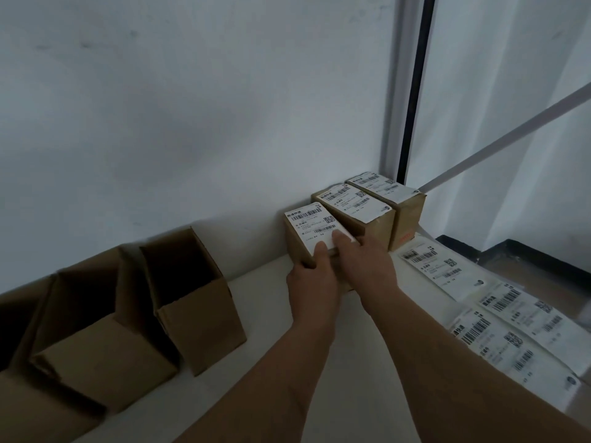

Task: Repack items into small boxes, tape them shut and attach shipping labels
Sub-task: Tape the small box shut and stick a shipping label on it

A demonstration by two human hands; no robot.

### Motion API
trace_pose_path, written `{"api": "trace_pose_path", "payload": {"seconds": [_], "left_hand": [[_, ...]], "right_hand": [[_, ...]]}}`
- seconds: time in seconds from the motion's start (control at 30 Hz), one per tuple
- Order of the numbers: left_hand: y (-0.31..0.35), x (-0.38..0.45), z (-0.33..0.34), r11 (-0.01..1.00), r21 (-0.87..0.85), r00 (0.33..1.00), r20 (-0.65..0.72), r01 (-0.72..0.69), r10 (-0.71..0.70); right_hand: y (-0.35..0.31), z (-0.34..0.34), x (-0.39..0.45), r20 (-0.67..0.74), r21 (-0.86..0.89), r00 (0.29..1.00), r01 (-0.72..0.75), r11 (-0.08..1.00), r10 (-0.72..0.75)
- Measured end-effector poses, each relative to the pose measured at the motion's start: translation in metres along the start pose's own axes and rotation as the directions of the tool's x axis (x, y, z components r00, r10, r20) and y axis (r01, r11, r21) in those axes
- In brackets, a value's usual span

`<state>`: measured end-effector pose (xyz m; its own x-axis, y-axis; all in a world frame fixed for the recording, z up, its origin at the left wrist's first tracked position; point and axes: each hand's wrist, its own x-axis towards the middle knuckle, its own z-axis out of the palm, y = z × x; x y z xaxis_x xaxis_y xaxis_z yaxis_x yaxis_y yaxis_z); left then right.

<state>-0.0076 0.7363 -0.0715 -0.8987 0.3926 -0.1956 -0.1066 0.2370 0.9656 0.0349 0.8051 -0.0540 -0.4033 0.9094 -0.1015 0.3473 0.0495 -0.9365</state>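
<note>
A small closed brown box [297, 243] with a white shipping label [315, 223] on top stands against the wall. My left hand [311, 279] grips its near left corner, thumb on the label. My right hand [364, 262] holds its near right side, fingers pressing on the label's lower edge. Two more closed, labelled boxes [380, 223] [409, 212] stand in a row to its right, touching each other.
Several open empty brown boxes [195, 302] [105, 340] stand along the wall at left on the white table [265, 362]. Loose shipping labels [441, 266] [524, 327] lie on the table at right. A wall is directly behind; a curtain and dark frame are at right.
</note>
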Motion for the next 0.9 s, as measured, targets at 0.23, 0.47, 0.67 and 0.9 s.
{"api": "trace_pose_path", "payload": {"seconds": [0.23,0.47,0.67,0.9], "left_hand": [[-0.009,0.002,0.006,0.999,0.022,0.999,-0.043,0.028,-0.027],[0.0,0.013,0.012,0.999,-0.036,0.999,0.005,0.041,-0.04],[-0.003,0.014,0.007,0.998,-0.055,0.998,0.045,0.039,-0.037],[-0.012,-0.036,-0.065,0.862,0.476,0.985,0.077,-0.175,0.157]], "right_hand": [[0.003,0.0,0.0,-0.055,0.052,0.996,-0.065,0.997,0.068],[-0.001,0.009,0.01,-0.141,0.241,0.985,-0.064,0.968,0.101],[0.004,0.014,0.011,-0.16,0.193,0.983,-0.057,0.979,0.089],[0.008,0.009,-0.061,-0.003,-0.279,0.993,0.111,0.954,-0.117]]}}
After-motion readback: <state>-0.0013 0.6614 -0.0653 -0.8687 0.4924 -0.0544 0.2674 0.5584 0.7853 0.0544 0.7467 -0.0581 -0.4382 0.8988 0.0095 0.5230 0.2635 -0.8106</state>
